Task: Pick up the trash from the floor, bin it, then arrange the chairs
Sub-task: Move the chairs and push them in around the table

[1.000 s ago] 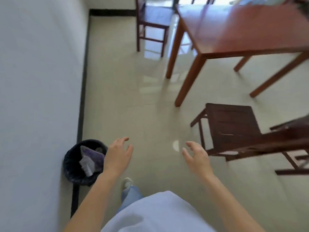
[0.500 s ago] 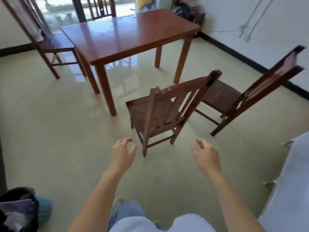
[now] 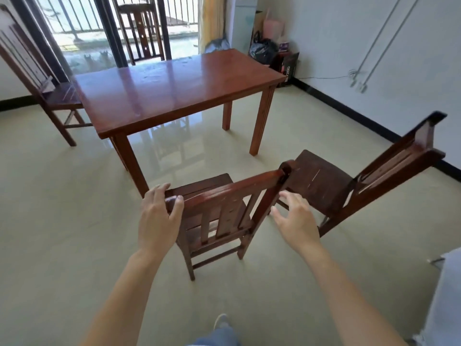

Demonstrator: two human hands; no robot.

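Near chair (image 3: 224,196): stands out on the floor (image 3: 62,221) off the near end of the counter (image 3: 174,88), back towards me, seat facing the counter, not tucked in. Left hand (image 3: 157,218) is on the left end of its top rail, fingers (image 3: 159,193) curled over the top, thumb on the near face, so that's a grip. Right hand (image 3: 296,221) is spread and holding nothing, just short of the right post.

Right chair (image 3: 321,186): just beside the near one, skewed, also away from the counter. Far-left chair (image 3: 59,98) is close against the counter's left end. Far chair (image 3: 139,33) is beyond the counter by the barred door.

Progress, my read: no trash on the floor I can see, so that part looks done. Chair arranging is just starting, with two near chairs left to place.

Can't tell:
- bin is out of frame, so binning is unconfirmed
- whether the near chair's right post touches the right chair's seat, as they overlap
- what the far-right corner clutter (image 3: 269,51) is
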